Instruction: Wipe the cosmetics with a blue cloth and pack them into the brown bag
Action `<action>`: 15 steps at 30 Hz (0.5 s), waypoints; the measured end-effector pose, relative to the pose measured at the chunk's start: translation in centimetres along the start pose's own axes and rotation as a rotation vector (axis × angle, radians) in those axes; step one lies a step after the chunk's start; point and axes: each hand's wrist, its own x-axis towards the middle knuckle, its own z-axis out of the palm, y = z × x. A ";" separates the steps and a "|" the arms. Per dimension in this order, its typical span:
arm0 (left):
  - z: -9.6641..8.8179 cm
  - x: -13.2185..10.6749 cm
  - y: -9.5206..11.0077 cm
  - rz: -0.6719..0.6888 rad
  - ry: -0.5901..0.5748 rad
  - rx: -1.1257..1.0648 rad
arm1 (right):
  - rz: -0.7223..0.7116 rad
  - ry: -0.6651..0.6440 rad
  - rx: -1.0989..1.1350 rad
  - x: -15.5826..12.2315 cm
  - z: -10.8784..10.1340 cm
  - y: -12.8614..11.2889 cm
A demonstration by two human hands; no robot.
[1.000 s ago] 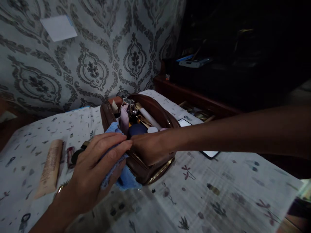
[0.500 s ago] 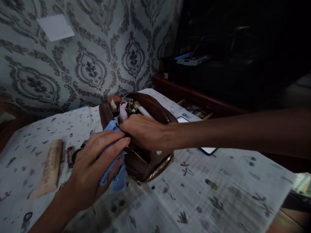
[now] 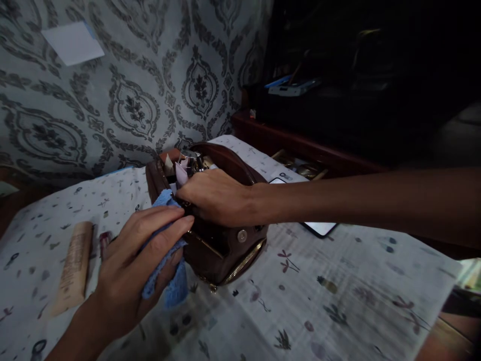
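A brown zippered handbag (image 3: 240, 250) stands open on a patterned white cloth (image 3: 300, 321). My left hand (image 3: 139, 250) is closed on a blue cloth (image 3: 175, 281) at the bag's left side. My right hand (image 3: 216, 195) reaches into the bag's opening with its fingers curled down; the fingertips, and whatever they may hold, are hidden inside. Past that hand, a shiny clear-and-silver item (image 3: 193, 161) and a pale pink packet (image 3: 182, 173) stick up among the bag's contents.
A beige tube (image 3: 75, 265) and a small dark red item (image 3: 104, 243) lie left of my left hand. Under my right forearm lies a phone (image 3: 319, 228) with a bright screen. Behind it is an open drawer (image 3: 300, 165) with small things inside. The patterned wall rises at the back.
The view has shifted slightly, so most things sit a little further left. My right hand now covers most of the white stick-like item in the bag. The left hand still grips the blue cloth.
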 end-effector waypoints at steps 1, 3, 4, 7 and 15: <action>0.0 0.0 0.0 -0.007 0.004 0.003 | 0.013 -0.001 0.016 -0.2 -0.4 0.0; -0.1 0.0 0.1 -0.017 -0.001 0.019 | 0.041 0.029 0.060 -0.7 -1.7 0.0; -0.1 0.0 0.1 -0.015 -0.009 0.032 | 0.057 0.053 0.087 -1.1 -2.4 0.0; -0.2 0.0 0.1 0.007 -0.044 0.065 | 0.133 0.152 0.195 -3.1 -4.4 0.3; -0.4 0.0 0.2 -0.011 -0.062 0.073 | 0.256 0.532 0.349 -10.6 -3.5 0.6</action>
